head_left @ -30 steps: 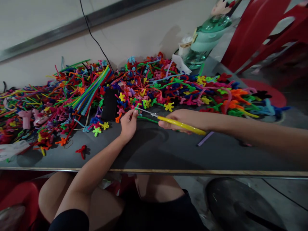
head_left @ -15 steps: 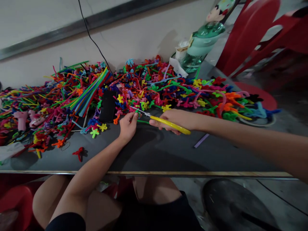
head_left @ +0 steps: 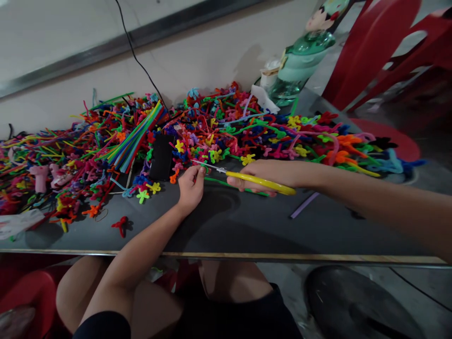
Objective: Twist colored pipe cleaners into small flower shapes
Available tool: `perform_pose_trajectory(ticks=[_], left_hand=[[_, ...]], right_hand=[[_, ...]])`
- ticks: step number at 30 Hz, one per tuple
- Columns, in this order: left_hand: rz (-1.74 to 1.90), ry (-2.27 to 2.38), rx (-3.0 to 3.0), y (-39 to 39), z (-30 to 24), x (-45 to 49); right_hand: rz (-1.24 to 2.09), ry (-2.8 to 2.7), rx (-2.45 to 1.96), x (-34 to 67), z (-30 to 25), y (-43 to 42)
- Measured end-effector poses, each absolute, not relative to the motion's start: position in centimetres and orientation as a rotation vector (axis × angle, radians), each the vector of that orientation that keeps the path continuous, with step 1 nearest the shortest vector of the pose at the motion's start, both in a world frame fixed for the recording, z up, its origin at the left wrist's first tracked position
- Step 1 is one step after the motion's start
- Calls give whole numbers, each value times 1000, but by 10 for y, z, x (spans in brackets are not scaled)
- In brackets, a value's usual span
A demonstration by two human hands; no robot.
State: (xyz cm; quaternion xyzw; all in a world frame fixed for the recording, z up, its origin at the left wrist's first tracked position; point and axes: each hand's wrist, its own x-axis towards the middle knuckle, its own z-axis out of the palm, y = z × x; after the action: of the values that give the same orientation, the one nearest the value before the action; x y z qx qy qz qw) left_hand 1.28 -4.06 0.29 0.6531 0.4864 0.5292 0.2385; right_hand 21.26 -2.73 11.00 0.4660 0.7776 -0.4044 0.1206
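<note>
My left hand is closed in a pinch, with a bit of green fuzzy stem showing at its fingertips. From there a green pipe cleaner runs rightward over the dark table and passes under my right hand. Yellow-handled scissors are gripped in my right hand. Their thin metal blades point left and lie just above the left thumb; whether they touch the stem I cannot tell. Past the left hand are a black phone and a yellow pipe-cleaner flower.
A heap of coloured pipe-cleaner pieces lines the wall, with a bundle of straight stems on it. A red twisted piece and a purple stem lie nearer the table edge. A green container stands at back right.
The view has shifted slightly. My right hand with the scissors has moved a little to the right, away from the left hand, and more of the green pipe cleaner shows.
</note>
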Motion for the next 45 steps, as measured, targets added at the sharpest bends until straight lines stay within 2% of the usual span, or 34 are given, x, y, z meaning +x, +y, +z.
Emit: perform_pose_trajectory(ticks=[5, 13, 17, 21, 26, 31, 33, 36, 38, 42, 45], left_hand=[[1414, 1351, 1780, -39, 2, 13], [1398, 1391, 1732, -39, 3, 12], [1373, 1406, 1726, -38, 4, 13], [1423, 1415, 1757, -39, 5, 13], [1555, 1536, 1924, -40, 6, 13], [1654, 1511, 1881, -43, 5, 17], [1651, 1392, 1829, -46, 6, 19], [1524, 1232, 1757, -52, 11, 22], [1486, 1202, 1721, -55, 14, 24], [1516, 1228, 1498, -50, 11, 24], [1498, 1247, 1356, -41, 5, 21]], right_hand=[[-1108, 2333, 1403, 209, 104, -31], [-1364, 2186, 1536, 203, 94, -26], [-1377, 2116, 1668, 203, 90, -25], [-1148, 2315, 1762, 211, 90, -24], [-427, 2357, 1916, 255, 88, -21], [-611, 2158, 1943, 311, 80, -20], [-515, 2177, 2016, 326, 74, -19], [52, 2474, 2016, 343, 65, -18], [285, 2647, 1976, 353, 56, -22], [-34, 2842, 1552, 367, 27, -36], [-51, 2865, 1648, 362, 4, -43]])
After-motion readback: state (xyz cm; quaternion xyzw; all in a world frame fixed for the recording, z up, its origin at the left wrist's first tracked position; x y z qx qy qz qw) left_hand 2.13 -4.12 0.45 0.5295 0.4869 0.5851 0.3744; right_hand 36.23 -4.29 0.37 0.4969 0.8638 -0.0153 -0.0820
